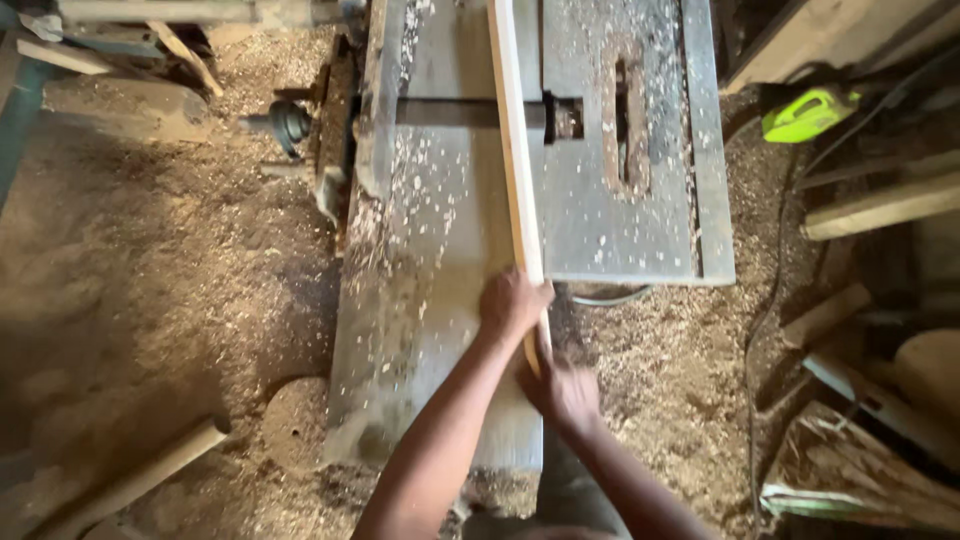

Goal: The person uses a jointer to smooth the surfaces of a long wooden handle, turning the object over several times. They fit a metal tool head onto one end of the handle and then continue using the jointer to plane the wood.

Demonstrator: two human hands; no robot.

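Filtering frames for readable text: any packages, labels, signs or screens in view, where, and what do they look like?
No packages, labels, signs or screens that I can make out.
Nearest thing to a marked item: lime-green power tool, upper right beside the machine table; any marking on it is too small to tell.
The left hand and right hand hold a plain pale wooden strip, bare of markings.

One head-worn camera is looking almost straight down from above the person's shoulders, facing forward along the metal machine table (440, 300), taking in the sawdust-covered floor (150, 270) on both sides from standing height.
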